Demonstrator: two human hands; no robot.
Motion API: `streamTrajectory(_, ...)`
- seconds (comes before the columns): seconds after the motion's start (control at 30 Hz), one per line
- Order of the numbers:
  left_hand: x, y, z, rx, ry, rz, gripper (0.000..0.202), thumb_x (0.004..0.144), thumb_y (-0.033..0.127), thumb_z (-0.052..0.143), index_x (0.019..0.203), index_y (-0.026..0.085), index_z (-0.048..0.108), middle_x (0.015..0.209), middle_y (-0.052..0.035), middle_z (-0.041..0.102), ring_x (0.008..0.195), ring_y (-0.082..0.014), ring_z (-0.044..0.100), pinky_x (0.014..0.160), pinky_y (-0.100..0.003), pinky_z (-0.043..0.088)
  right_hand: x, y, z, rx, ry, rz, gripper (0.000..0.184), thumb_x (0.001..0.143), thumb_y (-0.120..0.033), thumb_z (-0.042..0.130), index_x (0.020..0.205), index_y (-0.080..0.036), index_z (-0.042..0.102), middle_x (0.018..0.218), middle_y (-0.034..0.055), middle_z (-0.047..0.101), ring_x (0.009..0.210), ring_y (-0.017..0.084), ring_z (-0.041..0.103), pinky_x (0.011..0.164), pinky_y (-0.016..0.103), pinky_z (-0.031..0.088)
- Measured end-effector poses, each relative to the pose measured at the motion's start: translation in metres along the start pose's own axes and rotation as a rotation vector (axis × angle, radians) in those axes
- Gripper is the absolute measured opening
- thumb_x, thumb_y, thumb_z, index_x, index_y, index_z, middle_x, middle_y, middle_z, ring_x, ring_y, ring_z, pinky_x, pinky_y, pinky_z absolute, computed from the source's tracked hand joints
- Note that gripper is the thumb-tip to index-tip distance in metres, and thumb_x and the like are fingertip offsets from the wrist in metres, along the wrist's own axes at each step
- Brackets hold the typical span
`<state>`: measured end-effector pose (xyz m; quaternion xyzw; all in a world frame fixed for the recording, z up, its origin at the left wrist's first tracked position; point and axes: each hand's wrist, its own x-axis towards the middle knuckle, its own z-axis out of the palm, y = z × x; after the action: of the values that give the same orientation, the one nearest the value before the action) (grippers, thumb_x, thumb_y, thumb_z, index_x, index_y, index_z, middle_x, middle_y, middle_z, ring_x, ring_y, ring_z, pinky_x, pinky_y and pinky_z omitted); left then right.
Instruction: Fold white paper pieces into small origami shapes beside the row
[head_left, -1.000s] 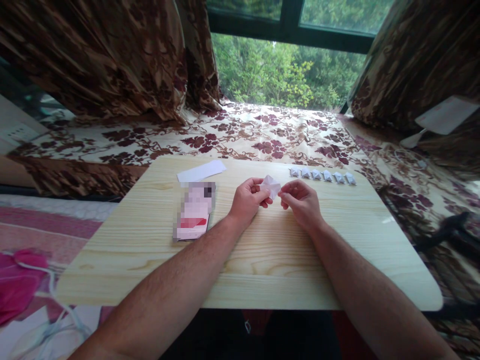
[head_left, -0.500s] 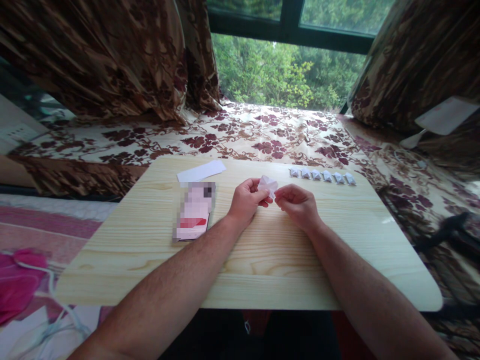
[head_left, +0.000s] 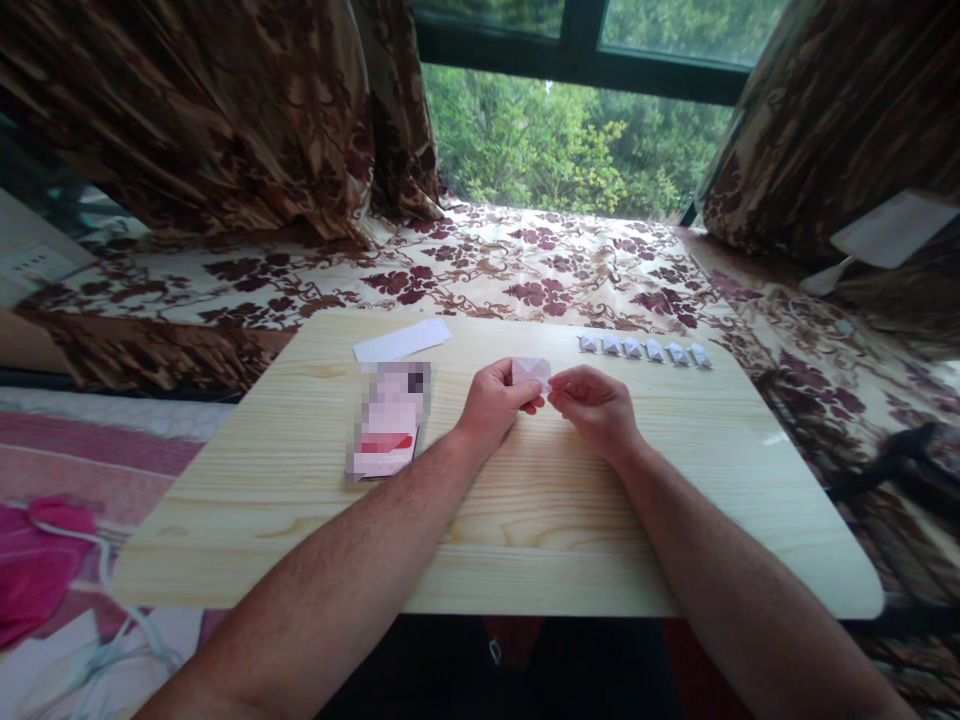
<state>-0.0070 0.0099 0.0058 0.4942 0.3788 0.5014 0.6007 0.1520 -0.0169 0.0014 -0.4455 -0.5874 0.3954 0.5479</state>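
A small folded piece of white paper (head_left: 530,371) is held above the middle of the table, creases showing on its face. My left hand (head_left: 495,397) is closed on it, thumb in front and fingers behind. At its right edge, my right hand (head_left: 592,398) pinches the lower right corner between thumb and fingertips; the exact contact is small and partly hidden. Beyond my right hand, several small folded white paper pieces (head_left: 633,348) stand in a row near the table's far edge.
The pale wooden table (head_left: 540,520) has rounded corners. White paper strips (head_left: 401,342) lie at its far left, with a partly pixelated phone (head_left: 390,420) just nearer. Past the table is a ledge with flowered cloth (head_left: 510,260). White cables (head_left: 135,610) lie at lower left.
The paper between my hands has changed shape: its upper part, spread and pointed before, now looks flatter with a straight top edge. Both hands stay nearly in place.
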Motion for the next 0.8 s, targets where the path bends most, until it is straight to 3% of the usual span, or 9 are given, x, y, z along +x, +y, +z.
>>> streamTrajectory(0.43,0.0018,-0.0035,0.0001,0.047,0.015,0.079,0.006,0.067,0.015,0.067,0.071,0.015,0.063,0.059,0.0006,0.061,0.053,-0.0094,0.053,0.051,-0.022,0.043,0.0002,-0.0005,-0.002,-0.058,-0.024,-0.078,0.01,0.08,-0.026,0.072,0.087,-0.019,0.072,0.073,0.0011,0.065,0.06,0.01,0.053,0.052,0.025,0.041)
streamTrajectory(0.8,0.0009,-0.0036,0.001,0.017,-0.011,0.077,0.011,0.067,0.017,0.07,0.077,0.014,0.066,0.064,0.0003,0.063,0.056,-0.0098,0.055,0.053,-0.022,0.045,-0.0015,-0.003,0.0001,-0.178,-0.007,-0.172,0.013,0.08,-0.023,0.07,0.093,-0.02,0.071,0.085,0.0023,0.064,0.062,0.01,0.055,0.054,0.024,0.043)
